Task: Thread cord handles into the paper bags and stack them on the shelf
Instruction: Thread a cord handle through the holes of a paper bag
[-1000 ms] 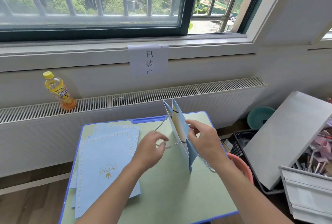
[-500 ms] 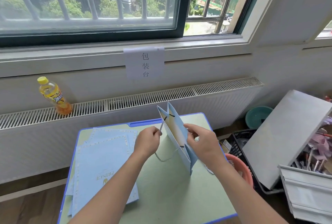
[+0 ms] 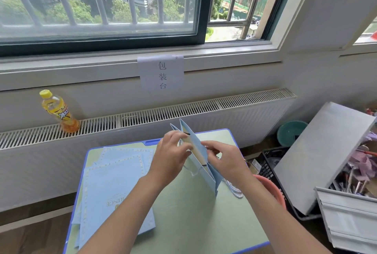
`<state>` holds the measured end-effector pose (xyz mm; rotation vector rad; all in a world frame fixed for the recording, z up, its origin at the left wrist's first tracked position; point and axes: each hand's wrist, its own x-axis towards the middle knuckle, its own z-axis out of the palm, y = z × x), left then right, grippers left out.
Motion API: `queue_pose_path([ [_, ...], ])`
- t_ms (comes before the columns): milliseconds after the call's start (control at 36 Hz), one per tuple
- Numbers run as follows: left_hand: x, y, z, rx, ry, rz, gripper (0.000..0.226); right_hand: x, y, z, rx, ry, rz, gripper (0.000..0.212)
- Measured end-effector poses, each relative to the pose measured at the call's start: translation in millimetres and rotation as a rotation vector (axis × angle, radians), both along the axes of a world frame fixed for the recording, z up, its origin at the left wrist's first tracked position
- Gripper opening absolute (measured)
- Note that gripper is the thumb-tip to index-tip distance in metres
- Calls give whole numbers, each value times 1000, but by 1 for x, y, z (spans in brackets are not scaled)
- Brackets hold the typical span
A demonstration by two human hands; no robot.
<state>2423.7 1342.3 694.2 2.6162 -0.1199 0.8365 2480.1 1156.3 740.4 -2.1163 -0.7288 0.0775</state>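
A light blue paper bag point(image 3: 206, 174) stands upright and partly opened on the green desk point(image 3: 183, 223). My left hand point(image 3: 173, 156) is at the bag's top left edge, fingers curled, pinching the cord end by a hole. My right hand point(image 3: 224, 160) grips the bag's top edge from the right side. A striped cord point(image 3: 189, 170) loops down the bag's left face, and another striped cord point(image 3: 234, 189) hangs out behind the bag on the right. A stack of flat blue bags point(image 3: 114, 190) lies at the desk's left.
A yellow drink bottle point(image 3: 60, 111) stands on the radiator grille point(image 3: 183, 111) under the window. Right of the desk sit a pink basin point(image 3: 273, 188), a black crate point(image 3: 271, 162), a tilted grey board point(image 3: 322, 151) and a green bowl point(image 3: 291, 131).
My left hand has moved up and right from the hanging cord to the bag's top edge. The cord loop has been drawn shorter against the bag's left face.
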Motion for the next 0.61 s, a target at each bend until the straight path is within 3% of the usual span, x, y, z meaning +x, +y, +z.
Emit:
queue_pose_path([
  [111, 2, 9, 9, 100, -32, -32, 1, 3, -1, 6, 6, 235, 57, 26],
  [194, 1, 12, 17, 118, -9, 11, 15, 4, -4, 10, 6, 336, 161, 26],
  [333, 2, 11, 25, 157, -74, 100, 12, 10, -8, 1, -39, 188, 128, 24],
  [417, 0, 16, 25, 90, -75, 132, 11, 17, -8, -7, -46, 209, 96, 19],
  [556, -6, 34, 31, -82, 138, 77, 41, 24, -6, -3, -19, 261, 125, 19],
  [611, -9, 41, 35, -102, 235, 72, 36, 26, -5, -3, -24, 258, 144, 17],
])
